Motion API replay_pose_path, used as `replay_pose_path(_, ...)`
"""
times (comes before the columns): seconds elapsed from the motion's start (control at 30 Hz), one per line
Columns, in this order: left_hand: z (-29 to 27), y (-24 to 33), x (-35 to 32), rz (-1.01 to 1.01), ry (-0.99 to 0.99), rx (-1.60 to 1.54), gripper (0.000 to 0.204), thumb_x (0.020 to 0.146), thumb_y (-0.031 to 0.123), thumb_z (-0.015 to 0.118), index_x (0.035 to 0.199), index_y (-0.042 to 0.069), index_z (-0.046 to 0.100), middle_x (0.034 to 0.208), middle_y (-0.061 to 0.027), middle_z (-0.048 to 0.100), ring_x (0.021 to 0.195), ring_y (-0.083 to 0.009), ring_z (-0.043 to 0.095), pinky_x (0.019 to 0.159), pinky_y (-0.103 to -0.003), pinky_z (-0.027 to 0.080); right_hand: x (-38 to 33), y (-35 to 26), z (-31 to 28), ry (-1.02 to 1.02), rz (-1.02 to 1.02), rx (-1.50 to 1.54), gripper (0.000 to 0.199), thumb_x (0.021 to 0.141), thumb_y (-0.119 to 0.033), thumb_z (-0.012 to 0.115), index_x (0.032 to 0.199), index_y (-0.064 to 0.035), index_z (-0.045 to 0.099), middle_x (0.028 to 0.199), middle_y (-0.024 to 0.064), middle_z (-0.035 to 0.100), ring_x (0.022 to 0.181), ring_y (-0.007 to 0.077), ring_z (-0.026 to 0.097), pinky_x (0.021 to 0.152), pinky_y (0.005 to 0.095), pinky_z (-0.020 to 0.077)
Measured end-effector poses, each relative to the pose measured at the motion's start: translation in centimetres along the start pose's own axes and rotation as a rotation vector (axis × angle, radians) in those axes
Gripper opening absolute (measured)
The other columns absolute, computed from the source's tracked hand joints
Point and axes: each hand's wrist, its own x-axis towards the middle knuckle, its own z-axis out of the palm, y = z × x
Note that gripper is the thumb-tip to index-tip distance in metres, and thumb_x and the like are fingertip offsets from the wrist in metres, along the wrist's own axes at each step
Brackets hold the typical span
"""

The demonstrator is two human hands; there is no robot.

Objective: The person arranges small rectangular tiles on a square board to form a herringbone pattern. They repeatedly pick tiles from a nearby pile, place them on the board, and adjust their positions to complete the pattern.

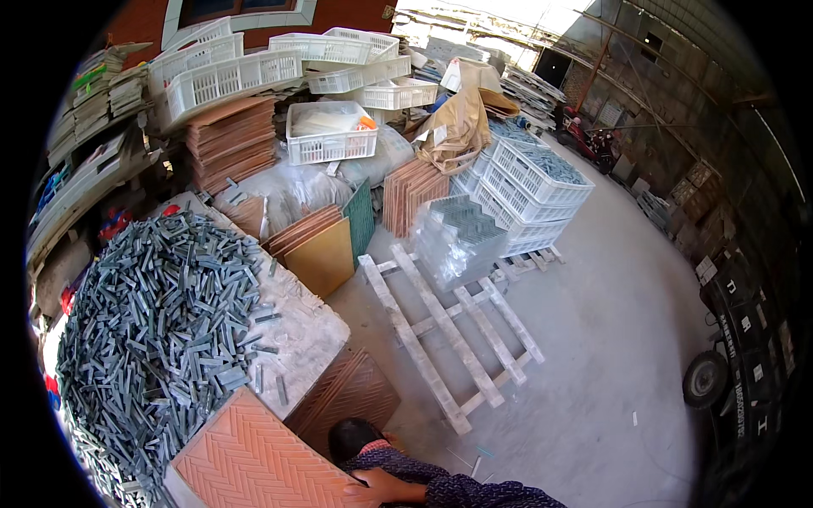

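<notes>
My right hand (383, 488) comes in at the lower edge in a dark patterned sleeve. It is closed at the right edge of an orange tray (262, 453) with a herringbone pattern of slots; some of its fingers are hidden. The tray lies tilted at the near corner of a pale worktop (296, 326). Left of and beyond the tray spreads a large heap of small grey-green stone strips (161, 313), a few of them loose on the worktop. My left hand is out of view.
Brown trays (351, 389) lean against the worktop's side. A wooden pallet (449, 326) lies on the floor, with a plastic-wrapped stack (461, 241) at its far end. White crates (529, 190) stand beyond. A black rounded shape, seemingly a shoe (349, 436), is near my hand. A dark vehicle (737, 356) stands right.
</notes>
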Motion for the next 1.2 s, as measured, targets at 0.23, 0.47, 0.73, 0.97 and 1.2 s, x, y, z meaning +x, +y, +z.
replay_pose_path(0.23, 0.6, 0.0, -0.2, -0.014, -0.031, -0.009, 0.021, 0.079, 0.013, 0.066, 0.097, 0.002, 0.063, 0.092, -0.0179, 0.063, 0.091, -0.0345, 0.060, 0.082, -0.043, 0.047, -0.4, -1.1, -1.1, -0.052, 0.035, -0.025, 0.053, 0.089, -0.048, 0.054, 0.087, 0.0054, 0.058, 0.077, 0.0272, 0.061, 0.069, 0.0277, 0.063, 0.065, 0.0377, 0.0460)
replay_pose_path(0.47, 0.4, -0.8, -0.9, -0.033, -0.032, -0.057, 0.023, 0.079, 0.014, 0.066, 0.098, 0.003, 0.063, 0.094, -0.0176, 0.063, 0.092, -0.0343, 0.060, 0.082, -0.043, 0.047, -0.1, -2.4, -2.0, -0.055, 0.089, 0.015, 0.053, 0.089, -0.047, 0.056, 0.097, 0.0053, 0.060, 0.079, 0.0221, 0.063, 0.071, 0.0189, 0.058, 0.068, 0.0347, 0.0460)
replay_pose_path(0.73, -0.9, -4.1, -4.9, -0.051, -0.083, -0.130, 0.025, 0.078, 0.015, 0.066, 0.099, 0.003, 0.063, 0.095, -0.0173, 0.064, 0.093, -0.0342, 0.060, 0.082, -0.043, 0.047, -1.1, -3.3, -1.9, -0.087, 0.240, 0.137, 0.042, 0.091, -0.035, 0.058, 0.114, -0.0003, 0.061, 0.089, 0.0029, 0.064, 0.083, 0.0073, 0.054, 0.074, 0.0242, 0.0451)
replay_pose_path(0.97, -2.2, -8.5, -12.8, -0.290, -0.044, -0.147, 0.026, 0.077, 0.016, 0.066, 0.100, 0.004, 0.063, 0.097, -0.0170, 0.064, 0.095, -0.0340, 0.060, 0.082, -0.043, 0.047, -1.5, 1.3, -2.5, 0.012, 0.098, -0.167, 0.040, 0.089, -0.037, 0.058, 0.086, 0.0034, 0.061, 0.067, 0.0145, 0.060, 0.057, 0.0182, 0.056, 0.054, 0.0367, 0.0452)
replay_pose_path(1.2, -4.4, -14.2, -20.1, -0.588, -0.355, -0.073, 0.028, 0.076, 0.017, 0.067, 0.101, 0.005, 0.064, 0.098, -0.0168, 0.064, 0.096, -0.0339, 0.059, 0.083, -0.043, 0.047, -1.8, 4.3, -3.2, -0.044, 0.229, -0.052, 0.033, 0.091, -0.031, 0.058, 0.084, 0.0005, 0.060, 0.066, 0.0044, 0.057, 0.061, 0.0143, 0.053, 0.055, 0.0334, 0.0448)
